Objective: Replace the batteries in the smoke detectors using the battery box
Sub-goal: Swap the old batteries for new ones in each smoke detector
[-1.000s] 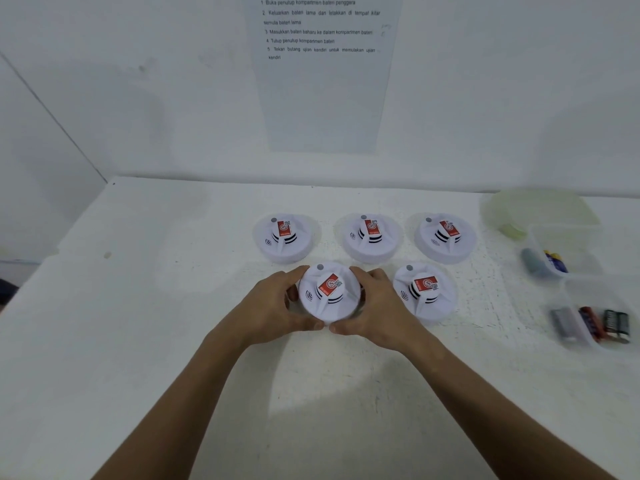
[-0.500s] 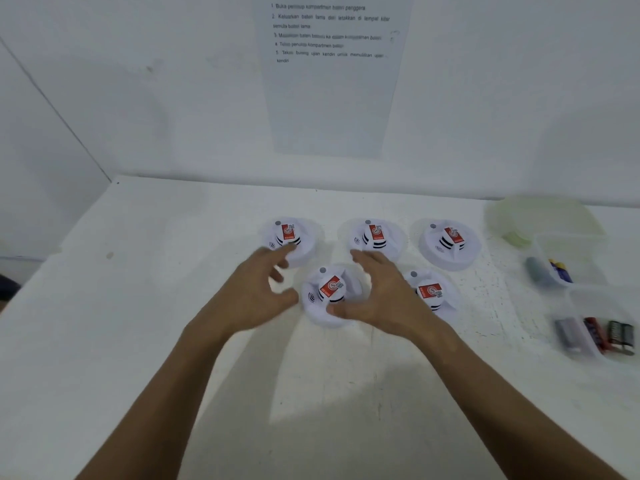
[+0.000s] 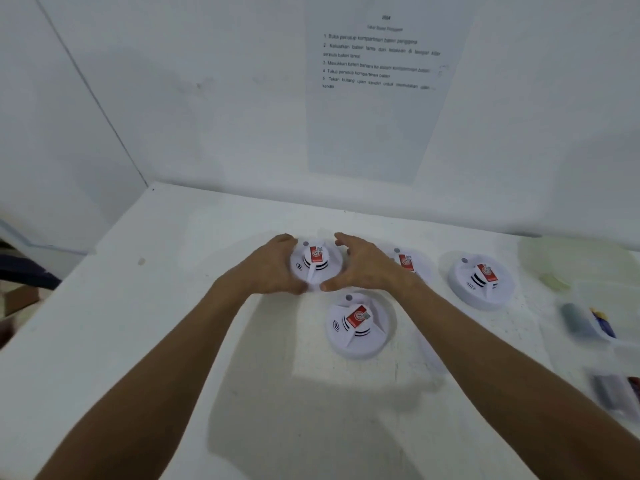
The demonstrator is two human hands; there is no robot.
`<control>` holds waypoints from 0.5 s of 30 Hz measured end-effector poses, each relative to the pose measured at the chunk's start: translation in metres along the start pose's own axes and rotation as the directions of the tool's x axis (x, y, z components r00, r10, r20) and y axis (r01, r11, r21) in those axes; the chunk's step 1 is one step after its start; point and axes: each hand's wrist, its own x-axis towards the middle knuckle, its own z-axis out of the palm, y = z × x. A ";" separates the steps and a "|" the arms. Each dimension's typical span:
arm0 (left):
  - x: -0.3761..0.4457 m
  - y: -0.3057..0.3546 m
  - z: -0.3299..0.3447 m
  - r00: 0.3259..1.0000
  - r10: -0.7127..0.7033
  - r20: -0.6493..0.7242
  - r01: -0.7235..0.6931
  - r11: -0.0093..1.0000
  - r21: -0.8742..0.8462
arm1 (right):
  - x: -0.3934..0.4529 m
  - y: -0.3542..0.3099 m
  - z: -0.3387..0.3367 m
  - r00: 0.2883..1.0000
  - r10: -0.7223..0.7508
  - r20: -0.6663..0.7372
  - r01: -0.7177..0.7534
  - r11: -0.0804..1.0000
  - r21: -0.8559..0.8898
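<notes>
Several white round smoke detectors with red labels lie on the white table (image 3: 173, 341). My left hand (image 3: 273, 268) and my right hand (image 3: 363, 268) cup the back-left smoke detector (image 3: 316, 263) from either side, thumbs at its near rim. A second detector (image 3: 358, 323) lies free just in front of them. A third detector (image 3: 410, 263) is partly hidden behind my right hand, and another detector (image 3: 481, 280) sits further right. The clear battery box (image 3: 588, 323) at the right edge holds several batteries, blurred.
A pale green lid (image 3: 571, 261) lies at the back right, behind the battery box. A printed instruction sheet (image 3: 377, 64) hangs on the wall behind the table. The table's left edge drops off near dark objects (image 3: 24, 275).
Both hands let go of the front detector, moved away from me to the back-left detector and closed around it. The view shifted left and up.
</notes>
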 end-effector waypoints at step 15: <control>-0.048 0.068 0.011 0.989 0.009 -0.148 -0.049 0.962 -0.269 | -0.043 0.020 -0.021 0.970 -0.239 -0.037 0.241 0.969 0.046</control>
